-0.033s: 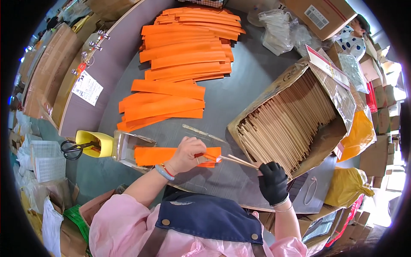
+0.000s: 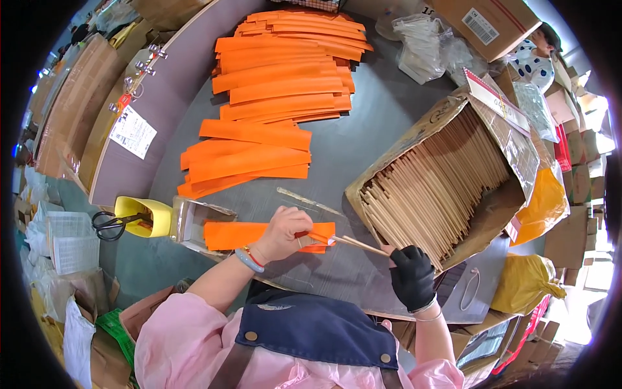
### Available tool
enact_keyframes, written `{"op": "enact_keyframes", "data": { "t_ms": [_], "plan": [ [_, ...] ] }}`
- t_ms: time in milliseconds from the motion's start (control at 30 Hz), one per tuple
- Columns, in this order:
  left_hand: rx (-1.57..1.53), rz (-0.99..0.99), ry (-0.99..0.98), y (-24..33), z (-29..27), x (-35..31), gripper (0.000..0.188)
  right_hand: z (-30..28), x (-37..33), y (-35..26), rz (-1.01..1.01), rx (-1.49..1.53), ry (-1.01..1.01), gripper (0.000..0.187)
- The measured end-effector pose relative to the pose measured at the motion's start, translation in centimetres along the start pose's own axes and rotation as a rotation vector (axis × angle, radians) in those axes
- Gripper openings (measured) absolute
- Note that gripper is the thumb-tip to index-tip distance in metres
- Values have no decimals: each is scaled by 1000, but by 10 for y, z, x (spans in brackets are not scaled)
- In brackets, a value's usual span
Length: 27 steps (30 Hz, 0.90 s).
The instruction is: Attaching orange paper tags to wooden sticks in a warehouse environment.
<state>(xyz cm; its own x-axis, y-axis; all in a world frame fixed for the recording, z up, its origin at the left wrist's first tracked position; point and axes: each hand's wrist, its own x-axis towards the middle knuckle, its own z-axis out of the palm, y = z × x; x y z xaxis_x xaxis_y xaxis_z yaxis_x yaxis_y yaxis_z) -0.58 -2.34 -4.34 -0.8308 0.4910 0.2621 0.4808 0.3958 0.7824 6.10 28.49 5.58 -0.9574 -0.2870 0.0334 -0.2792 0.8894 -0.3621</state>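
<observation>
My left hand (image 2: 287,235), bare and with bracelets at the wrist, is closed on an orange paper sleeve (image 2: 230,236) lying near the table's front edge. My right hand (image 2: 413,275), in a black fingerless glove, pinches a pair of thin wooden chopsticks (image 2: 363,245). Their far tips meet the right end of the sleeve; whether they are inside it I cannot tell. Just beyond my right hand, an open cardboard box (image 2: 366,186) holds many more wooden chopsticks (image 2: 433,191). Ahead of my left hand lie overlapping piles of flat orange sleeves (image 2: 249,162).
A yellow container (image 2: 162,219) with black-handled scissors (image 2: 111,225) stands at the left, beside a small open carton (image 2: 188,220). A panel (image 2: 162,91) rises along the table's left side. Plastic bags (image 2: 421,55) and a closed box (image 2: 483,29) occupy the far right, where another person is partly visible.
</observation>
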Motion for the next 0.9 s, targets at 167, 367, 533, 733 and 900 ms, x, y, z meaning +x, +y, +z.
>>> {"op": "enact_keyframes", "data": {
  "t_ms": [167, 367, 533, 733, 900],
  "plan": [
    [16, 31, -30, 1, -1, 3, 22, 6, -2, 1, -44, -13, -27, 27],
    [198, 295, -58, 56, 5, 24, 17, 8, 9, -18, -150, -99, -218, 30],
    [380, 378, -12, 74, -13, 39, 12, 24, 12, -35, 59, 507, 188, 63],
    [468, 164, 116, 35, -32, 47, 35, 30, 13, 32, 157, -43, 328, 45],
    [207, -84, -42, 8, 3, -2, 35, 37, 3, 54, 103, -284, 334, 26]
  ]
}}
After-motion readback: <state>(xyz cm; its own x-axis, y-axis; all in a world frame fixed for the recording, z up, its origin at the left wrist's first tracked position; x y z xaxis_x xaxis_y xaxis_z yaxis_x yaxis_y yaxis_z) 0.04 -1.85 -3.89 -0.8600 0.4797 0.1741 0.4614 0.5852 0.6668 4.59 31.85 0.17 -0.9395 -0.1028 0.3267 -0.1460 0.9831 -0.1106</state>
